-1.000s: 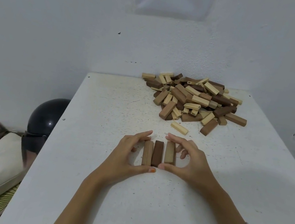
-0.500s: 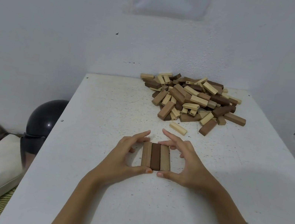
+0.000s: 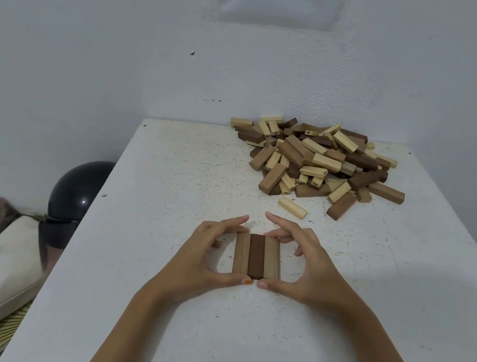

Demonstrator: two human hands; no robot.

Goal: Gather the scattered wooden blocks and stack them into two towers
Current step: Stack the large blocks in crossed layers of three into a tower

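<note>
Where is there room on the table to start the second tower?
Bare table lies left of the three-block row, and to its right below the block pile. The far right corner is crowded.

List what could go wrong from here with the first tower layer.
1. The three-block row is only framed by the left hand and right hand; uneven pressure may skew it, tilting later layers.
2. Reaching to the pile could knock the loose pale block lying between.
</note>
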